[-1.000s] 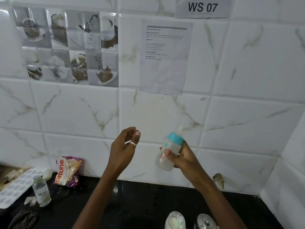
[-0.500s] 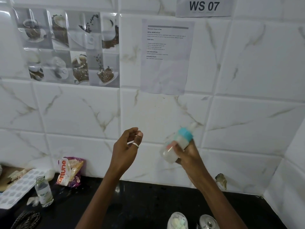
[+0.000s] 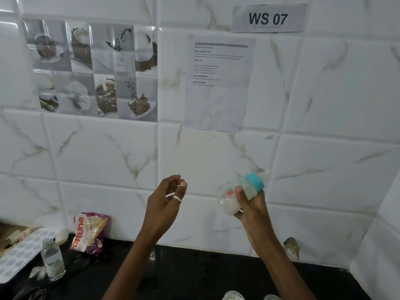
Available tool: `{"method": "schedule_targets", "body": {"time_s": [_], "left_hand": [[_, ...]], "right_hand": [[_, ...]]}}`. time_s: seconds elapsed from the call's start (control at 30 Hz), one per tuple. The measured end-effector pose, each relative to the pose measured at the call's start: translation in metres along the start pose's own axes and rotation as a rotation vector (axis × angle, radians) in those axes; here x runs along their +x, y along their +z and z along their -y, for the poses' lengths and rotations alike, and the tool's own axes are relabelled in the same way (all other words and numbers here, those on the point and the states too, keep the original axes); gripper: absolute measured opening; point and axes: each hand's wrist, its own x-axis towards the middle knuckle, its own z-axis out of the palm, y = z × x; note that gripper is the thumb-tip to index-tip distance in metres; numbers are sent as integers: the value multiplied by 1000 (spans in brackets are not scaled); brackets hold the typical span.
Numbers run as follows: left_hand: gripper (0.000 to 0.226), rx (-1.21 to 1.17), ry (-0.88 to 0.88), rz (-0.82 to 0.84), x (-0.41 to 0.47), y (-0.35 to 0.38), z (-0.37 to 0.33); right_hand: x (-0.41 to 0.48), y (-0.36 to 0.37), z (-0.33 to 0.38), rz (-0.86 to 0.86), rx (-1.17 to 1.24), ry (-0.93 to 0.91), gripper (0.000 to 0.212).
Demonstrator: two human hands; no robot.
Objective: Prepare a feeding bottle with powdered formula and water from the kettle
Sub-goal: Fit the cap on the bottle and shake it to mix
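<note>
A big white wall (image 3: 324,105) of shiny tiles fills most of the view. Under it runs a black counter (image 3: 194,278). On the wall there is a picture of coffee cups (image 3: 93,68) on the left. A sheet of paper (image 3: 218,83) with small words hangs in the middle. A sign (image 3: 268,18) at the top says "WS 07".

Two bare arms reach up from the bottom, in front of the wall and above the counter. The left hand (image 3: 164,200) is held up with its back to the camera. Its fingers bend in a loose way and it has nothing in it. The right hand (image 3: 251,204) is held up too, a bit further right. Its thumb and fingers wrap around the feeding bottle (image 3: 231,198).

The feeding bottle is in the air, well above the counter. It is tipped, with its blue cap (image 3: 255,182) pointing up and to the right. Its round bottom points down and to the left. There is white stuff inside it. It looks a bit blurry.

At the far left of the counter lies a white tray (image 3: 17,256) with many little round dips. A crinkled packet (image 3: 88,231) leans against the wall. A small glass bottle (image 3: 53,259) stands just beside the tray. A thin ring (image 3: 177,198) sits on one finger of the left hand.
</note>
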Motion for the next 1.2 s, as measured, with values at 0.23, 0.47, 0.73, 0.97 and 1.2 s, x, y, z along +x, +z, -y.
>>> {"method": "schedule_targets", "body": {"time_s": [0.23,0.47,0.73,0.97,1.2], "left_hand": [[34,-4,1,6,2,2,0],[33,-2,1,-6,2,1,1],[32,4,7,-3,2,0,0],[34,13,7,-11,4,0,2],[34,22,13,-6,5,1,1]], "right_hand": [[2,1,-3,18,-44,2,56],[2,3,-3,39,-6,18,67],[4,1,-5,96,3,68,74],[8,2,-5,148,-97,84,67],[8,3,0,192,-108,114,64]]}}
